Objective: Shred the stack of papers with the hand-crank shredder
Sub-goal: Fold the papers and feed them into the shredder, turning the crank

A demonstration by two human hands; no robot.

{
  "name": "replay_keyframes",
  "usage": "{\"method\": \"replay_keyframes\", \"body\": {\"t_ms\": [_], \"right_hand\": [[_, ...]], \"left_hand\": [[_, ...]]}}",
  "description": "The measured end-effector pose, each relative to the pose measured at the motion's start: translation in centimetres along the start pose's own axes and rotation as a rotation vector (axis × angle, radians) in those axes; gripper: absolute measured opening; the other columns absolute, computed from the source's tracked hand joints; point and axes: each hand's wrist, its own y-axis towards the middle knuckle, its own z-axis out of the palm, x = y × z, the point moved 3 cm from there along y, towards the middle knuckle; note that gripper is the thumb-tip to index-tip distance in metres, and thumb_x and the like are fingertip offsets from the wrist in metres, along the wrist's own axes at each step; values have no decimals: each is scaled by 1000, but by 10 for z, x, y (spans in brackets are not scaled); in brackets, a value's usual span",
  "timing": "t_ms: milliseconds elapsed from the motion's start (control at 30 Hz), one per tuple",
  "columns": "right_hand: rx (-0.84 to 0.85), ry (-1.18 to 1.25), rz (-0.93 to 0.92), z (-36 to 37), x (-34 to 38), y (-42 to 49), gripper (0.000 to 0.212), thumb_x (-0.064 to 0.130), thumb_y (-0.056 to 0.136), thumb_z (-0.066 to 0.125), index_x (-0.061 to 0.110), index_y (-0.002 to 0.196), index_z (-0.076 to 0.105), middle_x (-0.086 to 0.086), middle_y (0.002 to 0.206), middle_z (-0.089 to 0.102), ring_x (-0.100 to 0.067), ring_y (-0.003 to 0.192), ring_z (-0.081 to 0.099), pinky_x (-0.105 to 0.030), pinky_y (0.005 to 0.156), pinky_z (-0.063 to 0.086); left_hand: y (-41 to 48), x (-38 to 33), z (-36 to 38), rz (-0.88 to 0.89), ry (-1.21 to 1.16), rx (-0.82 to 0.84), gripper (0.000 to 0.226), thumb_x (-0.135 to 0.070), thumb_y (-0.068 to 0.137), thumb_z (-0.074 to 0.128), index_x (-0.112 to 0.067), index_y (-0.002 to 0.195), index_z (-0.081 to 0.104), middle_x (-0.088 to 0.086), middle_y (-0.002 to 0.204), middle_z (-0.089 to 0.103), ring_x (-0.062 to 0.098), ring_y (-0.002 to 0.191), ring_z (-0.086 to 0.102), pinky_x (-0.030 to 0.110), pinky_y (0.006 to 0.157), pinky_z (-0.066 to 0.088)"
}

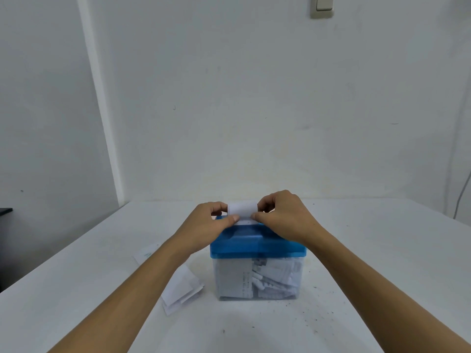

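Note:
A small shredder with a blue lid (257, 244) and a clear bin (257, 278) stands at the table's middle; paper strips fill the bin. A white sheet of paper (242, 208) stands upright over the lid's far part. My left hand (211, 222) pinches its left edge and my right hand (283, 215) pinches its right edge, thumbs toward me. The crank is hidden behind my hands. A loose stack of white papers (178, 284) lies on the table left of the shredder, partly under my left forearm.
The white table (356, 289) runs to a white wall at the back. Dark specks dot its surface right of the bin. A dark object (5, 211) shows at the far left edge. A cable (462, 194) hangs at the right.

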Motion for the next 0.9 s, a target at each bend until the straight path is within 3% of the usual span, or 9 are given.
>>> {"method": "replay_keyframes", "body": {"t_ms": [167, 267, 333, 433, 533, 600, 700, 833, 900], "right_hand": [[36, 2, -13, 0, 4, -4, 12, 28, 92, 65, 24, 82, 70, 9, 80, 67, -7, 73, 61, -12, 58, 40], [-53, -99, -19, -10, -1, -12, 21, 36, 99, 55, 23, 104, 72, 10, 101, 69, -7, 88, 63, -16, 71, 47], [-133, -105, -5, -22, -14, -24, 25, 23, 101, 48, 25, 120, 64, 11, 117, 61, -6, 100, 57, -19, 86, 45], [-130, -133, 41, -28, -54, -50, 56, -4, 93, 42, 28, 139, 46, 10, 140, 49, -7, 125, 45, -27, 109, 40], [47, -188, 70, -11, -86, -73, 88, -11, 84, 41, 39, 153, 19, 12, 159, 28, -6, 142, 29, -27, 117, 25], [141, -188, 66, 6, -97, -82, 98, -8, 88, 44, 46, 154, -4, 16, 163, 15, -3, 146, 22, -22, 117, 16], [110, -148, 6, 23, -104, -85, 108, 5, 95, 52, 54, 143, -31, 25, 160, 4, 1, 147, 15, -16, 112, 7], [33, -126, -41, 32, -101, -82, 119, 33, 92, 68, 47, 141, -39, 31, 147, 6, 10, 139, 10, -16, 115, 5], [27, -155, -43, 35, -99, -83, 122, 42, 90, 68, 39, 141, -42, 26, 151, 9, 5, 138, 17, -16, 114, 8]], "left_hand": [[-6, -2, 13, -24, -50, -64, 15, -31, 99, 60, -20, 103, 70, -4, 104, 69, 15, 98, 64, 25, 79, 50], [-5, -2, 17, -1, -38, -96, 12, -29, 101, 58, -22, 97, 66, -5, 103, 65, 12, 93, 60, 17, 70, 45], [-5, 1, 19, -3, -63, -96, 6, -28, 102, 57, -29, 96, 60, -9, 105, 62, 7, 92, 57, 11, 68, 41], [-2, 9, 23, -6, -123, -104, 6, -30, 102, 56, -28, 101, 62, -4, 114, 63, 10, 99, 59, 15, 72, 43], [1, 16, 28, -41, -187, -125, 16, -32, 101, 58, -23, 111, 65, -1, 122, 62, 16, 107, 60, 24, 83, 49], [1, 18, 29, -60, -229, -138, 19, -33, 100, 59, -23, 115, 64, -1, 125, 61, 16, 110, 59, 30, 94, 50], [0, 18, 29, -63, -240, -141, 10, -32, 100, 59, -28, 109, 62, -2, 126, 60, 15, 112, 58, 30, 96, 48], [1, 18, 29, -64, -220, -128, 14, -33, 101, 58, -26, 111, 63, 0, 128, 59, 17, 114, 57, 35, 101, 48], [1, 19, 30, -65, -209, -124, 17, -33, 101, 57, -23, 113, 64, 1, 127, 60, 18, 113, 58, 34, 98, 50]]}}
